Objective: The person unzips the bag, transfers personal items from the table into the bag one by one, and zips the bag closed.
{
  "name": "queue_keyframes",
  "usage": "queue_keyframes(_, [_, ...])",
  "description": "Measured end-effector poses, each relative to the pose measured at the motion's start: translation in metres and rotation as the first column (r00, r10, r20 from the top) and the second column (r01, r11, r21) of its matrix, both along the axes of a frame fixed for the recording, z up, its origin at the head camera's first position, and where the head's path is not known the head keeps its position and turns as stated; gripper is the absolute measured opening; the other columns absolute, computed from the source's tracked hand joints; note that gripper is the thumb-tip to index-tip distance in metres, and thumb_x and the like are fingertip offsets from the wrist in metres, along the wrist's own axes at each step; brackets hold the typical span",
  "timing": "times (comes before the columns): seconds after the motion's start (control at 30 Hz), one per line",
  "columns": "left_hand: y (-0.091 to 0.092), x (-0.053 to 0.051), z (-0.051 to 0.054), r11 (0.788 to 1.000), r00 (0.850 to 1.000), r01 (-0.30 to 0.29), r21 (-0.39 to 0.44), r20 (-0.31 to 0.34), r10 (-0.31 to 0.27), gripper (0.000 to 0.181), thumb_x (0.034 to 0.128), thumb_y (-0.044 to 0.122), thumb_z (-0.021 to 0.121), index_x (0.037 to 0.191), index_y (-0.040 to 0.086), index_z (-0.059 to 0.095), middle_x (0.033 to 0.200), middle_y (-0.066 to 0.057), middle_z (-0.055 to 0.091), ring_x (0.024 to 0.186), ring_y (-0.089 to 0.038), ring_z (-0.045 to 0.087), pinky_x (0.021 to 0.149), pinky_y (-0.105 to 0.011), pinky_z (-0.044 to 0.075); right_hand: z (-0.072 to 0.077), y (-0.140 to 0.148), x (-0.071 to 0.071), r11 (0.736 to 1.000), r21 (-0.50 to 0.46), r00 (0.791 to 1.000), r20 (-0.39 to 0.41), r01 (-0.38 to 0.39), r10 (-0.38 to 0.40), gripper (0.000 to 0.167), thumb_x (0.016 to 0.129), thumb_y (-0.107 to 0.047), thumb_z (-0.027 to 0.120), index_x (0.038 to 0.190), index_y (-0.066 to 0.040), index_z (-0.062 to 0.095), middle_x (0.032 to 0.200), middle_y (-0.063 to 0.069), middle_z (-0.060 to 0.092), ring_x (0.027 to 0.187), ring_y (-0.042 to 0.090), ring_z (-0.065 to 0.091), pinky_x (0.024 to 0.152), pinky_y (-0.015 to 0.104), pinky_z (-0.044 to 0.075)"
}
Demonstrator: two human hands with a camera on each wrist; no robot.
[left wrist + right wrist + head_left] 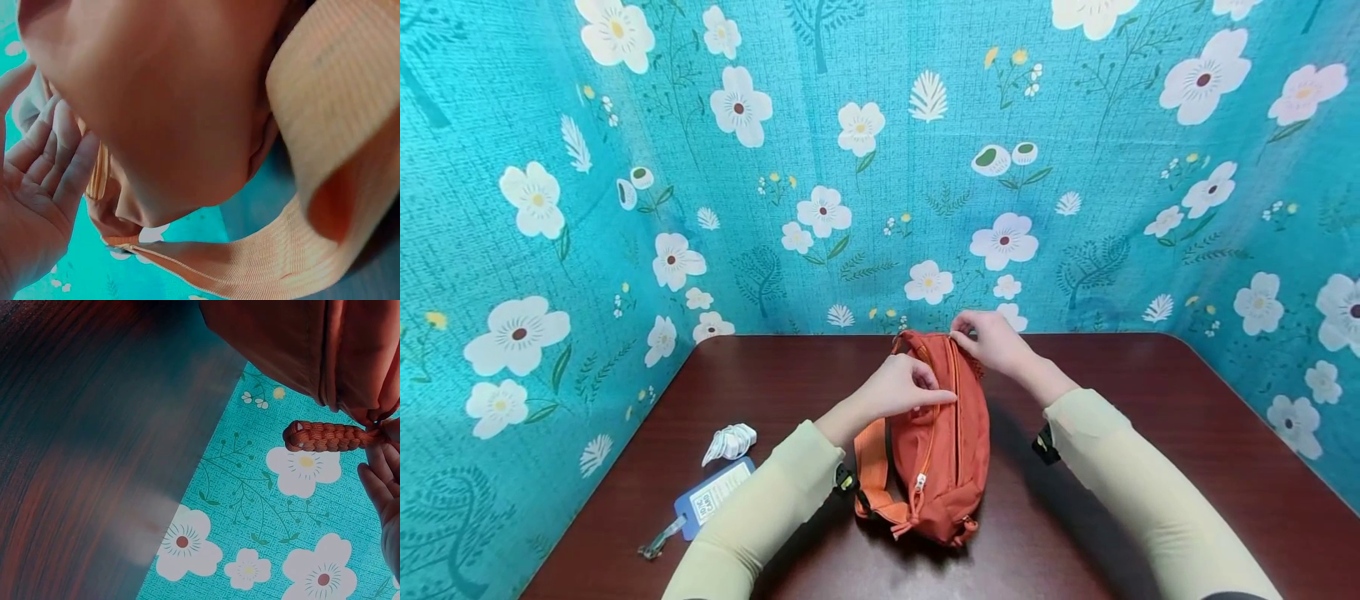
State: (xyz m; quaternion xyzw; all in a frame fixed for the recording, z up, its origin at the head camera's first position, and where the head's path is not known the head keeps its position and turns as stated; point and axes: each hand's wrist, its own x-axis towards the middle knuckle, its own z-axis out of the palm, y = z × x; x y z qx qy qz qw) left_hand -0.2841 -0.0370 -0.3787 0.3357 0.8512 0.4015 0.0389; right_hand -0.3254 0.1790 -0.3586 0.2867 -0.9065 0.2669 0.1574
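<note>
Red bag (pixel 973 437) on the worktop (pixel 1060 542); right hand's (pixel 992 340) fingers are pinching the braided pull (pixel 331 436) at its far end. Left hand's (pixel 895 387) against it, probably for steadying, but can't tell whether those fingers pinch fabric.

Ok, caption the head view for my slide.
Left hand and right hand at a red bag on a dark table, a blue card holder and white bundle lying to the left.
</note>
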Motion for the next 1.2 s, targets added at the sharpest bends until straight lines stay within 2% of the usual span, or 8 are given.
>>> queue_keyframes(0.17, [0.005, -0.001, -0.004, 0.999, 0.999, -0.019, -0.050, -0.036, 0.017, 0.030, 0.0806, 0.048, 0.076, 0.067, 0.021, 0.070, 0.056, 0.009, 0.059, 0.051, -0.011, 0.053, 0.047, -0.024, 0.039, 0.001, 0.000, 0.001, 1.000, -0.001, 1.000, 0.004, -0.004, 0.004, 0.005, 0.095, -0.008, 0.062, 0.094, -0.004, 0.065, 0.087, 0.008, 0.067, 0.082, 0.024, 0.065, 0.072, 0.041, 0.054])
queue_keyframes(0.3, [0.006, 0.000, -0.006, 0.998, 0.998, -0.011, -0.059, -0.063, 0.007, 0.027, 0.0805, 0.045, 0.077, 0.069, 0.021, 0.071, 0.059, 0.012, 0.062, 0.055, -0.009, 0.054, 0.050, -0.023, 0.042, 0.001, -0.001, 0.001, 1.000, 0.001, 1.000, 0.013, 0.003, -0.003, 0.005, 0.095, -0.008, 0.062, 0.094, -0.005, 0.065, 0.088, 0.008, 0.067, 0.082, 0.024, 0.065, 0.072, 0.041, 0.054])
queue_keyframes(0.5, [0.005, 0.002, -0.010, 0.997, 0.999, -0.008, -0.071, -0.049, 0.005, 0.025, 0.0828, 0.042, 0.076, 0.070, 0.021, 0.071, 0.059, 0.013, 0.062, 0.055, -0.008, 0.055, 0.051, -0.022, 0.043, -0.001, -0.002, 0.001, 1.000, 0.003, 1.000, 0.003, -0.009, 0.009, 0.005, 0.095, -0.006, 0.061, 0.094, -0.004, 0.065, 0.088, 0.008, 0.067, 0.083, 0.025, 0.065, 0.073, 0.042, 0.054])
queue_keyframes(0.67, [0.009, 0.006, -0.009, 0.990, 0.998, -0.046, -0.130, -0.059, 0.039, 0.036, 0.0800, 0.053, 0.075, 0.063, 0.022, 0.068, 0.052, 0.010, 0.056, 0.049, -0.009, 0.050, 0.045, -0.021, 0.035, -0.002, -0.004, 0.000, 1.000, 0.004, 1.000, 0.005, 0.000, 0.000, 0.004, 0.095, -0.006, 0.062, 0.093, -0.005, 0.065, 0.088, 0.007, 0.067, 0.084, 0.024, 0.065, 0.074, 0.042, 0.054])
queue_keyframes(0.8, [0.013, 0.009, -0.008, 0.973, 0.994, -0.102, -0.206, -0.062, 0.091, 0.035, 0.0781, 0.055, 0.075, 0.064, 0.024, 0.067, 0.055, 0.012, 0.057, 0.055, -0.007, 0.053, 0.050, -0.022, 0.040, -0.002, -0.004, 0.000, 1.000, 0.001, 1.000, 0.002, 0.002, -0.002, 0.004, 0.094, -0.006, 0.062, 0.093, -0.004, 0.065, 0.087, 0.007, 0.067, 0.083, 0.025, 0.065, 0.075, 0.042, 0.054])
queue_keyframes(0.9, [0.014, 0.011, -0.009, 0.963, 0.992, -0.123, -0.241, -0.069, 0.110, 0.028, 0.0797, 0.050, 0.076, 0.068, 0.026, 0.069, 0.059, 0.016, 0.059, 0.060, -0.005, 0.054, 0.055, -0.023, 0.043, -0.002, -0.003, -0.001, 1.000, 0.004, 1.000, -0.001, -0.009, 0.009, 0.004, 0.095, -0.005, 0.062, 0.093, -0.004, 0.065, 0.087, 0.007, 0.067, 0.083, 0.025, 0.065, 0.074, 0.042, 0.054])
queue_keyframes(1.0, [0.014, 0.012, -0.011, 0.967, 0.993, -0.106, -0.233, -0.079, 0.090, 0.020, 0.0830, 0.042, 0.076, 0.071, 0.026, 0.072, 0.061, 0.019, 0.060, 0.062, -0.002, 0.055, 0.057, -0.022, 0.043, -0.002, -0.003, -0.001, 1.000, 0.003, 1.000, 0.006, -0.014, 0.014, 0.004, 0.095, -0.005, 0.061, 0.093, -0.005, 0.065, 0.087, 0.007, 0.067, 0.083, 0.024, 0.065, 0.074, 0.042, 0.054])
queue_keyframes(1.2, [0.007, 0.014, -0.016, 0.992, 0.995, -0.050, -0.115, -0.097, 0.039, 0.014, 0.0862, 0.031, 0.075, 0.076, 0.021, 0.073, 0.064, 0.017, 0.061, 0.059, -0.002, 0.055, 0.055, -0.021, 0.043, -0.005, -0.001, -0.001, 1.000, -0.008, 0.999, 0.035, -0.004, 0.004, 0.005, 0.095, -0.006, 0.061, 0.091, -0.007, 0.064, 0.084, 0.004, 0.066, 0.079, 0.021, 0.064, 0.071, 0.039, 0.053])
